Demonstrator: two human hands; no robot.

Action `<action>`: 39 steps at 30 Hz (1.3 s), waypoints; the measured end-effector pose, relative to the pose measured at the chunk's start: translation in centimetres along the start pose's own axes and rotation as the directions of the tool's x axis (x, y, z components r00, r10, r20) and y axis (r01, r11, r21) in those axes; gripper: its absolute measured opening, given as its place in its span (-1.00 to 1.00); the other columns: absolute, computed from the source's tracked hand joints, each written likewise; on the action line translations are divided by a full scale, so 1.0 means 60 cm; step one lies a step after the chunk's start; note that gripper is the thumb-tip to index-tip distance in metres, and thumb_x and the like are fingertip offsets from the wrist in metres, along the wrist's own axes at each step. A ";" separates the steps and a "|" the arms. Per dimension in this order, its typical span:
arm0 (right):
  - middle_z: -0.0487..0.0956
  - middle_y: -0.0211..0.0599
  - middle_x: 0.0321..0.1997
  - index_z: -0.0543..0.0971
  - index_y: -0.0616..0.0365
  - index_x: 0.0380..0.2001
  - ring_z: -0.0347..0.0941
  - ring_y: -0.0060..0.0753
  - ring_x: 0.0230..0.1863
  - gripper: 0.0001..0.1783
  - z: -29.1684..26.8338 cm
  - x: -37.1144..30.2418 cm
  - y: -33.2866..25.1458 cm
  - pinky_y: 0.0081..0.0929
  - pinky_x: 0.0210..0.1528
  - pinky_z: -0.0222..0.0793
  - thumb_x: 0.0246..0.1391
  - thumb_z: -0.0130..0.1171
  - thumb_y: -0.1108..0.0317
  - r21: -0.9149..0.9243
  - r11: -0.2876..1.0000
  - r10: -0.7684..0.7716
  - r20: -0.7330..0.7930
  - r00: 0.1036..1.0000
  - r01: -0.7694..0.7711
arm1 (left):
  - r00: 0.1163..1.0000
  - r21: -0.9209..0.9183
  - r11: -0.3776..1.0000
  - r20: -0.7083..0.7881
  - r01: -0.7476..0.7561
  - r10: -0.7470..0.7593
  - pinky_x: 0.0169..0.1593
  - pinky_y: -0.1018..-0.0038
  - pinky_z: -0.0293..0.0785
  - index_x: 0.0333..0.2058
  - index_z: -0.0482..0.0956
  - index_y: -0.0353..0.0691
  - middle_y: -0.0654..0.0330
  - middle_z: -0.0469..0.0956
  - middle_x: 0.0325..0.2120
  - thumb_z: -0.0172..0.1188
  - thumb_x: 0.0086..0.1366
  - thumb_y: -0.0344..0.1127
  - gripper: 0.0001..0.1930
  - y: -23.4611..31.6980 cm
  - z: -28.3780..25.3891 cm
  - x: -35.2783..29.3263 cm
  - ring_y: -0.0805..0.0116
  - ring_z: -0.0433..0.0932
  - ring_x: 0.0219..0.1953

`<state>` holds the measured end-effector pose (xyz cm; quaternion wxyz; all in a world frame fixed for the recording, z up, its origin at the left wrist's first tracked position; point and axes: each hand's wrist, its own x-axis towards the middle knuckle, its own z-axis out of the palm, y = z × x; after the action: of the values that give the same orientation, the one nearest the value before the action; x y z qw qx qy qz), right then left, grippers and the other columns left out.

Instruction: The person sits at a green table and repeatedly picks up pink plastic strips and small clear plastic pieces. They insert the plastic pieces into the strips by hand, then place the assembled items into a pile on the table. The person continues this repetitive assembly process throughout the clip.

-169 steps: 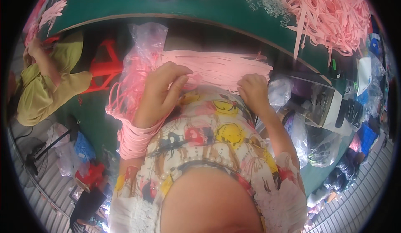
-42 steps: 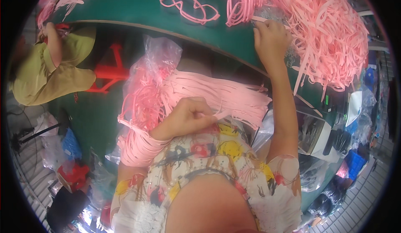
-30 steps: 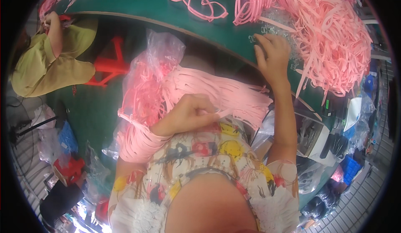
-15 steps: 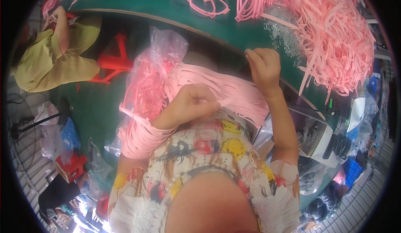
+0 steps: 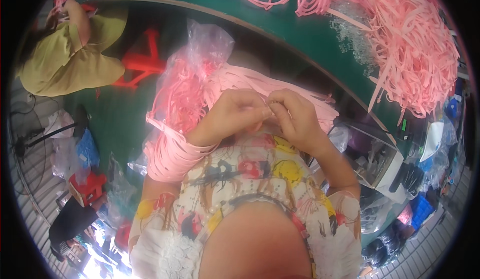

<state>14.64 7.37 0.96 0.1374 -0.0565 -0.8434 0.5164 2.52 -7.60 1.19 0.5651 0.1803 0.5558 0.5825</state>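
Head view: my left hand [image 5: 234,113] pinches a pink strap [image 5: 256,127], seen just beneath it; my right hand [image 5: 299,124] meets the left, whether clamped I cannot tell; the strap bundle [image 5: 252,81] lies just beyond both.

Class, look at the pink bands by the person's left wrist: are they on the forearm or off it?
On: the pink bands wrap around the forearm in many rows, just behind the left hand.

The strap bundle [image 5: 250,79] lies right of the bag [image 5: 207,44], before the table [image 5: 295,25] bearing clips [image 5: 352,33].
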 end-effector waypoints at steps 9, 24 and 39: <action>0.48 -0.07 -0.39 0.48 0.25 -0.28 0.46 0.03 -0.37 -0.76 -0.013 0.014 -0.009 -0.24 -0.33 0.39 -0.11 0.15 0.58 -0.135 0.985 -0.089 0.118 0.989 0.105 | 0.998 -0.077 0.995 0.012 0.062 -0.061 -0.45 0.66 0.28 -0.46 0.54 -0.31 0.27 0.50 -0.59 0.12 0.15 -0.35 -0.86 0.001 -0.008 -0.006 0.60 0.41 -0.51; 0.49 -0.08 -0.39 0.53 0.25 -0.30 0.46 -0.02 -0.36 -0.77 -0.009 0.033 -0.024 -0.28 -0.32 0.40 -0.14 0.16 0.61 -0.200 0.969 -0.141 0.043 0.989 0.147 | 0.995 -0.106 0.993 -0.071 0.056 -0.064 -0.49 0.61 0.34 -0.46 0.55 -0.38 0.22 0.49 -0.61 0.17 0.15 -0.38 -0.85 -0.015 -0.007 -0.002 0.56 0.45 -0.55; 0.54 -0.17 -0.35 0.57 0.27 -0.34 0.49 -0.20 -0.34 -0.83 -0.013 0.021 -0.004 -0.41 -0.26 0.40 -0.09 0.12 0.61 0.112 0.992 -0.075 0.134 0.988 0.060 | 0.995 -0.195 0.978 0.068 0.079 -0.067 -0.49 0.62 0.27 -0.52 0.54 -0.33 0.28 0.42 -0.52 0.05 0.05 -0.52 -0.92 -0.017 -0.030 -0.005 0.55 0.39 -0.56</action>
<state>13.69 8.25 1.72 0.0990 0.0154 -0.8231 0.5590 1.54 -8.92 -0.13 0.6179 0.1204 0.4843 0.6076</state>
